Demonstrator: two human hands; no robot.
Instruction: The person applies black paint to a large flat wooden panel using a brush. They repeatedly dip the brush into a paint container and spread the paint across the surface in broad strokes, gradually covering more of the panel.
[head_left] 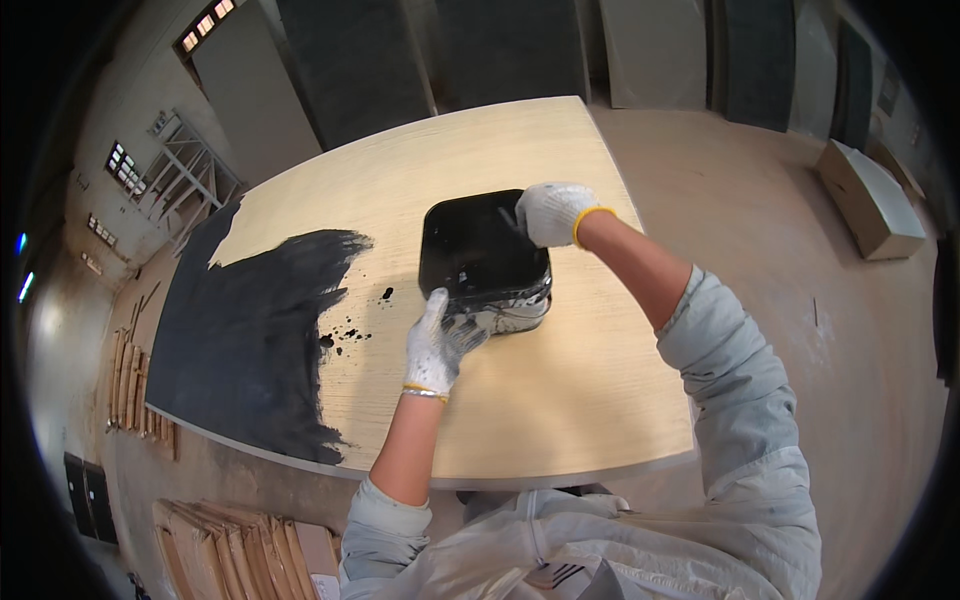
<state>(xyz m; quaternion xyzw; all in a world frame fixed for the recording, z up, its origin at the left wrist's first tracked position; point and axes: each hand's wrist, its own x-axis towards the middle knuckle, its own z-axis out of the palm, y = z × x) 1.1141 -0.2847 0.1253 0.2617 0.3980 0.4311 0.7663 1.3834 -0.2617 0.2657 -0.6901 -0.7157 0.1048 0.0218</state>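
A black square paint tub [478,240] stands on a pale wood-grain board [520,410], its outer side smeared with whitish and dark streaks. My left hand [437,345], in a white knitted glove, grips the tub's near left side, thumb over the rim and fingers against the wall. At the far right rim my gloved right hand [553,213] is closed in a fist. Something thin shows beside its fingers, but I cannot make out what it holds. Dark paint [250,340] covers the board's left part with ragged brushed edges. Black drips [345,338] lie between paint and tub.
Large grey and dark panels [500,55] lean along the back. A long box [870,200] lies on the floor at right. Wrapped boards [235,550] stand at lower left, and a metal rack [185,175] is at far left.
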